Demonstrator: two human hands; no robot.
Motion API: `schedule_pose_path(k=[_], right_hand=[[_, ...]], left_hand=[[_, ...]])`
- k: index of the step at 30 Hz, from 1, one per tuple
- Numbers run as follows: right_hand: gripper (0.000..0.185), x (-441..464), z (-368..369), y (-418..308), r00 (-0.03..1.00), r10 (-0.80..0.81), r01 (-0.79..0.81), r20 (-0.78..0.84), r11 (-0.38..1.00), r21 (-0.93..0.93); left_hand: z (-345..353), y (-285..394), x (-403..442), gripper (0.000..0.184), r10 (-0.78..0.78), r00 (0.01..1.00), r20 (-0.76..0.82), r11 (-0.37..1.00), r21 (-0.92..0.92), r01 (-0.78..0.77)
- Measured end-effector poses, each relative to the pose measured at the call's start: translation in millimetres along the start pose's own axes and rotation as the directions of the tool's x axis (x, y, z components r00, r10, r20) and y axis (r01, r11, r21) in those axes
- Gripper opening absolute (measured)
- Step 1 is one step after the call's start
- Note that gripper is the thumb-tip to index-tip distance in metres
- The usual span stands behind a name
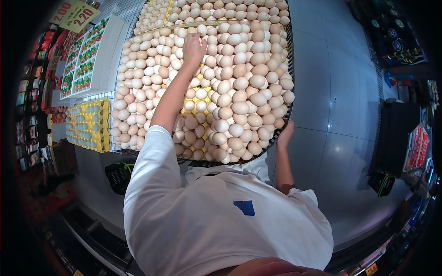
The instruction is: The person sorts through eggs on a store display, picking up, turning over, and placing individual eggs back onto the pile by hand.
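A wide heap of beige and brown eggs point(248, 83) fills a black-edged display rack point(289, 50) in front of me. My left hand point(194, 49) reaches over the far middle of the heap. Its fingers curl down among the eggs, and what lies within them is hidden. Below that arm, a yellow egg tray point(201, 88) shows between the eggs, with a few paler eggs point(195, 93) set in it. At the rack's right side, my right hand point(285, 133) is closed at the black rim, its fingertips partly hidden.
To the left stand a white box of green-and-red packs point(86, 60) and a yellow tray of pale bluish eggs point(87, 124). Price signs point(73, 14) hang at top left. Grey tiled floor point(329, 106) runs along the right, with a black stand point(398, 133) beyond.
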State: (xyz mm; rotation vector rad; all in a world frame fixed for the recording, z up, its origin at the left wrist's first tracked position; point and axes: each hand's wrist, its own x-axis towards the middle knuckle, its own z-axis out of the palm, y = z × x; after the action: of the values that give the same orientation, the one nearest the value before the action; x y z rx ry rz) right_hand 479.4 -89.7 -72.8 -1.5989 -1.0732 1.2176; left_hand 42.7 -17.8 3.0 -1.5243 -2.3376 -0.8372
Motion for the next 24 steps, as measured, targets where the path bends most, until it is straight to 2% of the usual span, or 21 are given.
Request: schedule_pose_path(k=[1, 3, 4, 7, 8, 10, 11, 13, 14, 16, 17, 18, 19, 20, 22, 23, 24], right_hand=[[0.037, 0.0, -0.1, 0.5, 1.0, 0.003, -0.003, 0.0, 1.0, 0.005], [0.037, 1.9, -1.4, 5.2, 1.0, 0.004, -0.004, 0.001, 1.0, 0.008], [0.037, 4.2, -2.7, 9.8, 1.0, -0.017, 0.017, 0.011, 1.0, -0.02], [0.037, 6.8, -4.6, 14.4, 0.999, -0.049, 0.05, 0.015, 0.998, -0.048], [0.037, 6.2, -3.7, 15.3, 0.999, -0.053, 0.054, 0.011, 0.997, -0.047], [0.037, 3.7, -2.1, 7.1, 0.999, -0.038, 0.039, 0.012, 0.998, -0.043], [0.037, 2.3, -2.4, 3.7, 1.0, -0.021, 0.021, 0.014, 0.999, -0.038], [0.037, 1.7, -2.5, 2.4, 1.0, -0.006, 0.006, 0.018, 1.0, -0.024], [0.037, 1.7, -2.2, 1.8, 1.0, 0.007, -0.007, 0.022, 1.0, -0.006], [0.037, 3.9, -2.9, 6.5, 1.0, 0.002, -0.002, 0.02, 1.0, -0.007], [0.037, 5.0, -3.0, 8.9, 1.0, -0.002, 0.002, 0.016, 1.0, -0.006], [0.037, 4.0, -2.2, 5.3, 1.0, 0.0, 0.0, 0.015, 1.0, -0.005], [0.037, 1.4, -0.9, -1.0, 1.0, 0.018, -0.018, 0.004, 1.0, 0.008], [0.037, -1.0, 0.1, -4.1, 0.999, 0.037, -0.037, -0.005, 0.999, 0.02], [0.036, -0.5, -0.4, -2.3, 1.0, 0.026, -0.026, -0.001, 1.0, 0.017], [0.036, -0.5, -0.9, -1.4, 1.0, 0.011, -0.011, 0.002, 1.0, 0.015], [0.036, -0.8, -0.7, -1.7, 1.0, 0.013, -0.013, 0.003, 1.0, 0.014]], left_hand=[[-3.0, -9.0, -0.6, 0.033, 0.0, 1.0, 0.0, 1.0, 0.0, 0.0], [-7.2, -24.4, -1.1, 0.039, -0.071, 0.993, 0.094, 0.968, 0.245, 0.046], [-8.4, -31.0, 0.3, 0.039, -0.072, 0.993, 0.09, 0.969, 0.243, 0.049], [-7.5, -41.4, 6.4, 0.044, -0.03, 0.966, 0.256, 0.94, 0.335, -0.059], [-6.7, -43.7, 8.2, 0.044, -0.03, 0.966, 0.255, 0.941, 0.333, -0.059], [-1.1, -52.9, 12.0, 0.04, 0.108, 0.968, 0.227, 0.941, 0.291, -0.173], [1.8, -57.9, 15.0, 0.04, 0.106, 0.968, 0.23, 0.942, 0.289, -0.172], [-0.4, -61.0, 23.5, 0.041, 0.099, 0.92, 0.38, 0.948, 0.245, -0.203], [1.4, -63.5, 23.4, 0.041, 0.098, 0.92, 0.38, 0.948, 0.245, -0.202], [1.0, -61.2, 22.9, 0.043, 0.056, 0.975, 0.214, 0.988, 0.128, -0.085], [3.0, -58.1, 24.8, 0.043, 0.058, 0.975, 0.215, 0.988, 0.127, -0.087], [-4.6, -40.6, 27.8, 0.046, -0.126, 0.966, 0.225, 0.987, -0.071, 0.145], [-7.4, -28.4, 27.2, 0.051, -0.299, 0.914, 0.273, 0.894, -0.256, 0.369], [-9.2, -20.1, 24.2, 0.051, -0.302, 0.912, 0.277, 0.894, -0.251, 0.372], [-9.9, -1.9, 18.6, 0.06, -0.299, 0.831, 0.47, 0.71, -0.472, 0.522], [-34.3, 26.4, 12.7, 0.063, -0.262, 0.835, 0.484, 0.704, -0.497, 0.508], [-28.4, 31.6, 8.9, 0.063, -0.247, 0.837, 0.488, 0.684, -0.524, 0.507]])
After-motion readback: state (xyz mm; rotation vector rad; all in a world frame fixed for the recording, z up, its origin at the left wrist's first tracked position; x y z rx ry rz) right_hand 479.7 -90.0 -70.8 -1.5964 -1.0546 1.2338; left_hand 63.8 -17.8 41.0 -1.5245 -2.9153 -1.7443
